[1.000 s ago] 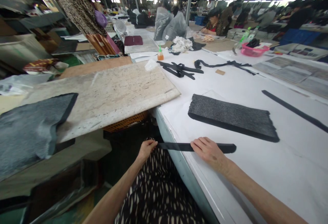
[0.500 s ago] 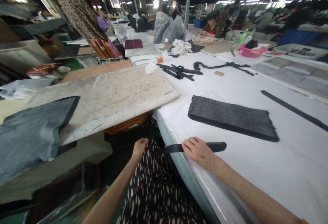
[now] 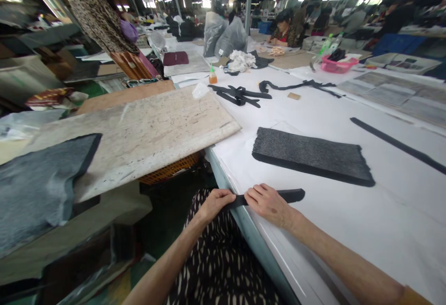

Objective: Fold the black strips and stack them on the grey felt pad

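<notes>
A black fabric strip [image 3: 291,195] lies across the near edge of the white table [image 3: 334,230], its rounded end resting on the tabletop. My left hand [image 3: 218,202] pinches the strip just at the table edge. Close beside it, my right hand [image 3: 267,202] has its fingers closed over the strip and presses on the table. Part of the strip is hidden under my right hand. Beyond my hands lies a dark grey fabric piece [image 3: 311,154] with a black border along its near side.
A worn board [image 3: 149,133] adjoins the table on the left, with a grey fabric piece [image 3: 38,184] on it. Black strips [image 3: 240,95] lie farther back near an orange bottle [image 3: 212,76]. A pink basket [image 3: 337,64] stands at the back right. Other people are in the background.
My left hand has moved right and up from beside my lap to the strip at the table edge, close to my right hand. The right hand stays on the strip.
</notes>
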`<state>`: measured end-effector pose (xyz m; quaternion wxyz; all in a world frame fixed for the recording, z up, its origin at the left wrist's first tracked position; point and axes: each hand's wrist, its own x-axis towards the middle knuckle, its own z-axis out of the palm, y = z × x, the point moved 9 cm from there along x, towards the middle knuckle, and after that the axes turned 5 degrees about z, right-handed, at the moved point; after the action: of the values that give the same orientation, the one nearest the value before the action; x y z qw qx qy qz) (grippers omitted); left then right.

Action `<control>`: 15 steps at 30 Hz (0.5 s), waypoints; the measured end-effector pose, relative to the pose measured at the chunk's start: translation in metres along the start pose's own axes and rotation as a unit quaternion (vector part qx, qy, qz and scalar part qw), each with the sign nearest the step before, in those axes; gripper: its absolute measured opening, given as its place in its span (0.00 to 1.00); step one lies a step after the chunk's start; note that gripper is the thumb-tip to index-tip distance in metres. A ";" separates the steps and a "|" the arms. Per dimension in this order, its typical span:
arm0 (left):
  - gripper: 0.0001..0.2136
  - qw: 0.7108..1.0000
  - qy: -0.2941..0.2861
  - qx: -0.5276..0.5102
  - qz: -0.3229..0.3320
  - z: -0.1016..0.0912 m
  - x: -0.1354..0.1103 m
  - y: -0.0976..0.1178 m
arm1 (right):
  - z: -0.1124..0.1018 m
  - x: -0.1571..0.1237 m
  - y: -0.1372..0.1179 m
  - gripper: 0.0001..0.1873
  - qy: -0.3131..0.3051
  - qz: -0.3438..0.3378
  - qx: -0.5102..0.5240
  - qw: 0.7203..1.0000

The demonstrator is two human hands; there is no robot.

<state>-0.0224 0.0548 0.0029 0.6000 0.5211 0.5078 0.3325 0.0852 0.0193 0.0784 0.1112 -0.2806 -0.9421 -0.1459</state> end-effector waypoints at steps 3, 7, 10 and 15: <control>0.16 1.000 -0.011 -0.014 0.003 0.001 0.002 -0.004 | -0.005 -0.011 0.008 0.10 0.020 0.009 0.007 1.000; 0.16 1.000 -0.016 -0.019 0.014 0.003 0.006 -0.010 | -0.015 -0.042 0.031 0.13 0.050 0.036 0.011 0.998; 0.15 1.000 -0.013 -0.010 0.021 0.002 0.009 -0.012 | -0.022 -0.061 0.049 0.14 0.065 0.071 0.013 0.995; 0.15 0.999 0.002 0.040 0.007 -0.012 0.010 -0.025 | -0.018 -0.055 0.039 0.13 0.047 0.043 -0.012 0.998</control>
<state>-0.0348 0.0615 -0.0231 0.5758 0.5472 0.5182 0.3169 0.1545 0.0168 0.0870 0.1580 -0.3150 -0.9211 -0.1655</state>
